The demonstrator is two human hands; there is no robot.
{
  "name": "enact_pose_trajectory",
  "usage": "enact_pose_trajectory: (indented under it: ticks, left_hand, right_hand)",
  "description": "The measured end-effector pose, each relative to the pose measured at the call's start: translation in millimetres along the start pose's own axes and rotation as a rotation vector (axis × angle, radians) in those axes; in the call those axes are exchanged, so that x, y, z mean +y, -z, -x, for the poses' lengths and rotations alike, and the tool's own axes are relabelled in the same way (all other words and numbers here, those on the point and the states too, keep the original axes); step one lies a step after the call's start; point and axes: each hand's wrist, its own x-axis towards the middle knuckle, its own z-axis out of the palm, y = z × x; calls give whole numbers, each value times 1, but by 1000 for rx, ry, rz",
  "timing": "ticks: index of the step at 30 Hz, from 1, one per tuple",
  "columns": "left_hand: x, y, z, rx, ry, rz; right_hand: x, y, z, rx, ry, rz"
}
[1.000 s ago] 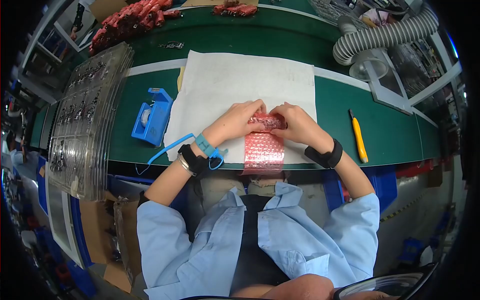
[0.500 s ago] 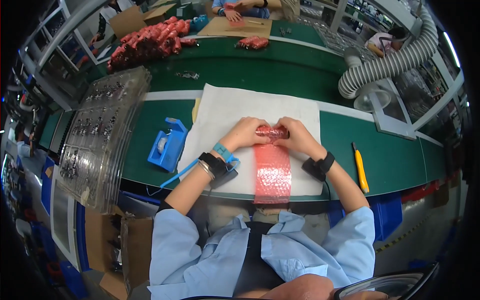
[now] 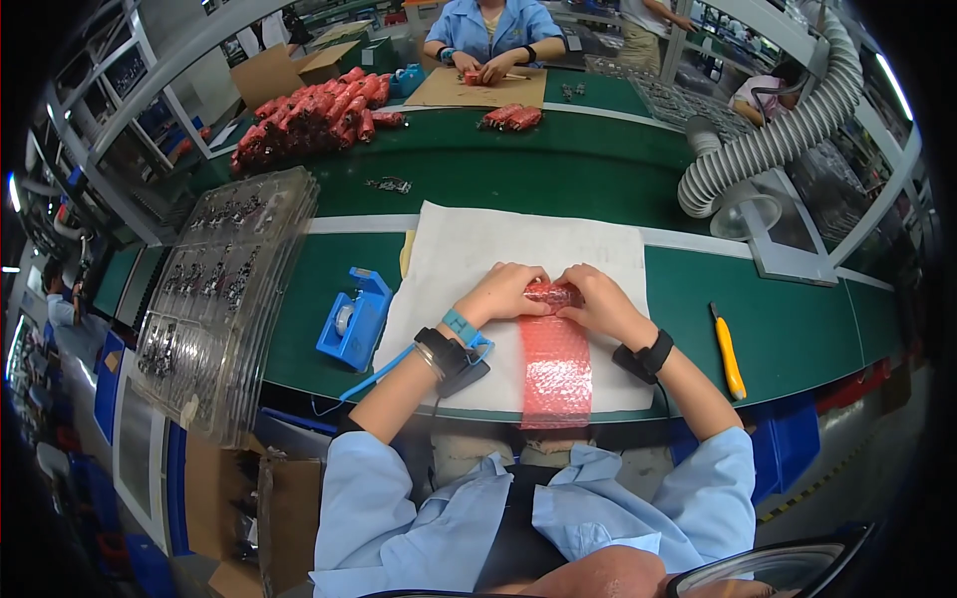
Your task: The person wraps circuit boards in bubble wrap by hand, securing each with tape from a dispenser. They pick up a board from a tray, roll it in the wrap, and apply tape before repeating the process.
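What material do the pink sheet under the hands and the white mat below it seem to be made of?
Pink sheet: apparently plastic bubble wrap; translucent, glossy, with rows of small bubbles. Both the left hand and right hand hold its rolled far end. White mat: probably foam or soft paper; matte, opaque, slightly wrinkled. I cannot tell which.

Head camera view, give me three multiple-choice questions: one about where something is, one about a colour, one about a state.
1. Where does the yellow utility knife lie?
A. right of the right hand
B. on the blue tape dispenser
C. under the white sheet

2. What colour is the bubble wrap?
A. blue
B. pink-red
C. yellow

3. How is the bubble wrap's far end?
A. flat and untouched
B. hanging off a shelf
C. rolled up between the left hand and right hand

Answers: 1 A, the knife rests on the green mat past that hand. 2 B, the strip is pink-red. 3 C, both hands grip the roll.
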Motion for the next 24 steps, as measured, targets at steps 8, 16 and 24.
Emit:
enact_pose_trajectory:
  ticks: [8, 16, 24]
  left_hand:
    - [0, -1, 1, -3, -1, 23]
    - [-1, -1, 2, -24, 12, 30]
    - [-14, 4, -6, -12, -36, 22]
  right_hand:
    - [0, 0, 0, -8, -4, -12]
    - [3, 1, 0, -37, 5, -49]
    - [15, 6, -13, -179, -2, -87]
